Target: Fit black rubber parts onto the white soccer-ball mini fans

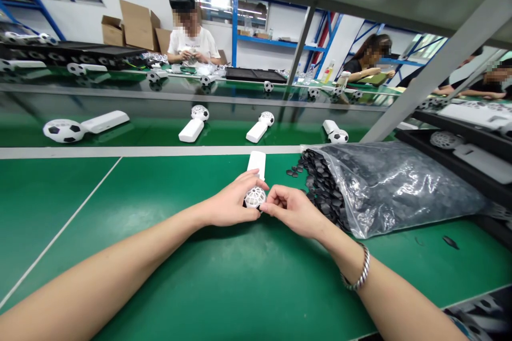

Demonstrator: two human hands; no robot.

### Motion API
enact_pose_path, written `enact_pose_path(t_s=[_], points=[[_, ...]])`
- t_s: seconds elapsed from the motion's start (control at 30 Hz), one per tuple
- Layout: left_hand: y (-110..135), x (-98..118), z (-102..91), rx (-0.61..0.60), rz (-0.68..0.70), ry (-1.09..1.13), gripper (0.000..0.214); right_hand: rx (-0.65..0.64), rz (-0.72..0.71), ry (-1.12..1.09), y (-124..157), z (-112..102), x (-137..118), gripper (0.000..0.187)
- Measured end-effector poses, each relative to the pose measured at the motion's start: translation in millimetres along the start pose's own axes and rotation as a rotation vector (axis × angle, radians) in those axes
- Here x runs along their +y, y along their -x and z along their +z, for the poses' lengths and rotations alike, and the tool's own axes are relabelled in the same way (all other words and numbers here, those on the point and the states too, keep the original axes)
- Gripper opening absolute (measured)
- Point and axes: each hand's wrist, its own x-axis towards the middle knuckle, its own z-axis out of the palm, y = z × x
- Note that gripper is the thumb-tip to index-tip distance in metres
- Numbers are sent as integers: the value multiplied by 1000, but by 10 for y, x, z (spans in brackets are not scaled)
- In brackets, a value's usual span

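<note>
A white device with a latticed, football-like round head (pixel 255 197) and a flat white handle (pixel 256 163) lies on the green table in front of me. My left hand (pixel 234 200) is closed around the round head, thumb on the near side and fingers on the far side. At the head's right edge my right hand (pixel 294 208) pinches with thumb and forefinger; whatever small piece sits between them is hidden. Just right of that hand, small black pieces (pixel 326 186) spill from the mouth of a clear plastic bag (pixel 400 186).
Beyond the table's pale edge, a green conveyor (pixel 160 130) carries several white football-headed devices (pixel 64 130). Black trays (pixel 448 144) stand at the right. A slanted metal post (pixel 436 58) and an overhead shelf frame the view. Co-workers (pixel 194 42) sit across the line.
</note>
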Motion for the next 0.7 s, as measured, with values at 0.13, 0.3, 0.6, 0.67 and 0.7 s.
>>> enact_pose_path(t_s=[0.13, 0.3, 0.6, 0.67, 0.7], points=[[-10, -9, 20, 22, -19, 15, 39, 43, -15, 5, -37, 12, 26, 22], [5, -17, 48, 50, 7, 14, 39, 48, 8, 305, -27, -190, 54, 29], [-20, -114, 98, 267, -107, -7, 58, -103, 79, 462, -12, -368, 158, 6], [-19, -127, 31, 219, -117, -12, 56, -70, 33, 496, -19, -361, 156, 4], [-16, -131, -6, 182, -106, -7, 53, -49, 3, 512, -21, -354, 151, 5]])
